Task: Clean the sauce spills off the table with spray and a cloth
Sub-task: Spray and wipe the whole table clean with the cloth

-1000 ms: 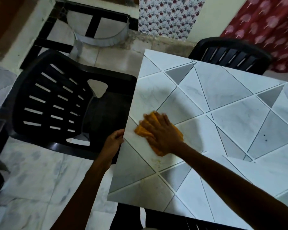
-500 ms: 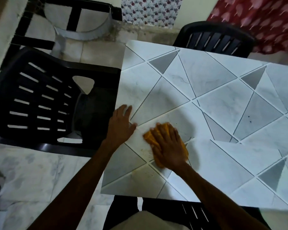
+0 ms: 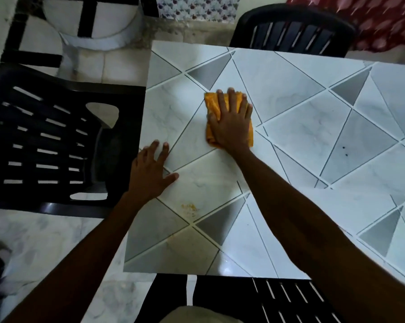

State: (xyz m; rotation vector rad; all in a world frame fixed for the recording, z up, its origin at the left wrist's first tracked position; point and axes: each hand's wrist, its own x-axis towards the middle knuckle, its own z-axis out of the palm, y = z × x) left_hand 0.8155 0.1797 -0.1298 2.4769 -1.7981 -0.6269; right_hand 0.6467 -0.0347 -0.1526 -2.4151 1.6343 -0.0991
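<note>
An orange cloth point(image 3: 212, 106) lies folded on the tiled table point(image 3: 290, 89), in its left half. My right hand point(image 3: 230, 122) presses flat on the cloth with straight, spread fingers. My left hand point(image 3: 150, 173) rests flat on the table near its left edge, fingers spread, holding nothing. A yellowish sauce smear point(image 3: 189, 209) shows on the table in front of my left hand, nearer to me. Two small dark specks point(image 3: 345, 151) mark a tile to the right. No spray bottle is in view.
A black plastic chair point(image 3: 45, 141) stands against the table's left edge. A second black chair point(image 3: 290, 31) is at the far side, and a third point(image 3: 266, 299) is at the near edge below my arms. A white round stand point(image 3: 92, 40) sits on the floor beyond.
My right hand has slid the orange cloth away from me, farther up the table, uncovering the yellow smear. My left hand stays flat on the table near the left edge.
</note>
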